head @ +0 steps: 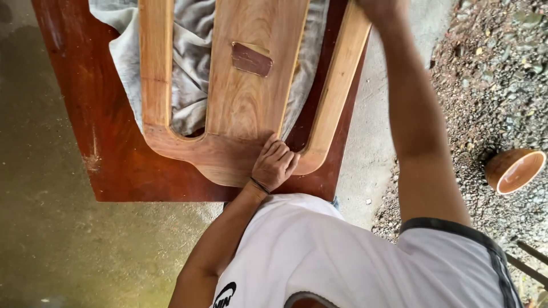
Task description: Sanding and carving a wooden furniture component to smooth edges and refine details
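Wooden frame (pixel 242 97), pale and unfinished with a broad central slat and two curved outer rails joined by a rounded base, lay flat on a reddish-brown table (pixel 108 154). A crumpled grey cloth (pixel 191 68) was spread between the frame and the table, showing through the gaps between the slats. On the central slat rested a small dark-brown piece of sandpaper (pixel 251 59), touched by neither hand. The left hand (pixel 275 164) pressed down on the base of the frame, fingers curled and knuckles up, near the foot of the right rail; it held nothing, and a dark band circled its wrist. The right hand (pixel 377 7) reached up to the top of the right rail, mostly cut off by the upper edge of the view, so its grip could not be told. Off to the right, on the gravel ground (pixel 496 74), sat a brown bowl (pixel 515 169), well apart from the table.
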